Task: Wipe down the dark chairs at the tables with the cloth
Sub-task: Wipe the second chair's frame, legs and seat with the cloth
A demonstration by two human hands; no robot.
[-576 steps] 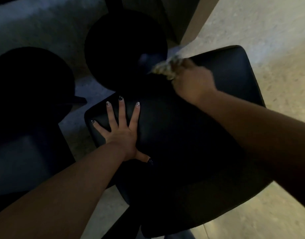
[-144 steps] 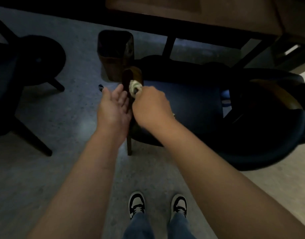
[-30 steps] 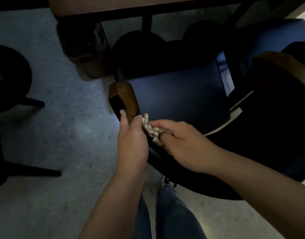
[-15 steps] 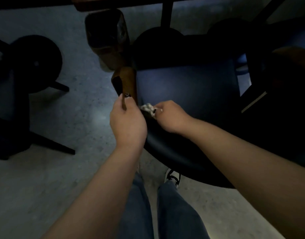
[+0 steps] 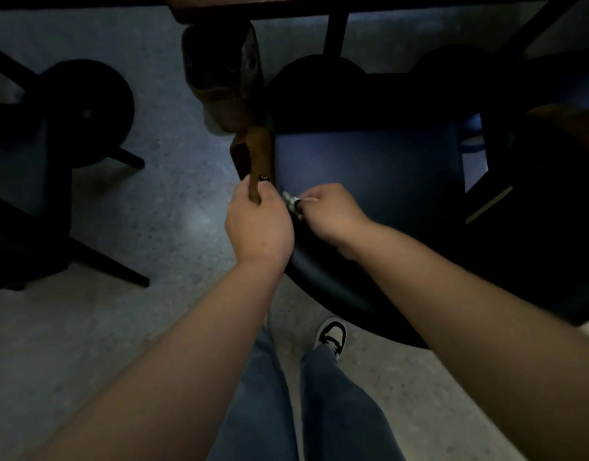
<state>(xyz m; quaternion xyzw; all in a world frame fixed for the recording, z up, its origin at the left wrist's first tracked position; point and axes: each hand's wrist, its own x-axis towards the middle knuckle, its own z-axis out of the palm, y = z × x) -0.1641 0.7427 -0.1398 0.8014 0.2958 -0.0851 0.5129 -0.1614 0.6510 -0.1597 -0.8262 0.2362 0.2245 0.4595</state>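
Wiping the dark chair at its wooden armrest, cloth bunched in the right hand.

The cloth (image 5: pixel 291 201) sits at the inner foot of the armrest (image 5: pixel 259 158), where it meets the dark chair (image 5: pixel 369 174) seat, pinched in the curled fingers of the right hand (image 5: pixel 329 214). The left hand (image 5: pixel 258 224) wraps the armrest just beside it, steadying the frame; both forearms reach forward and down. This looks like the corner-cleaning step; next the cloth likely needs sweeping across the seat away from the armrest. Beyond the armrest stands a bin (image 5: pixel 219 71) under the table (image 5: pixel 319 5).
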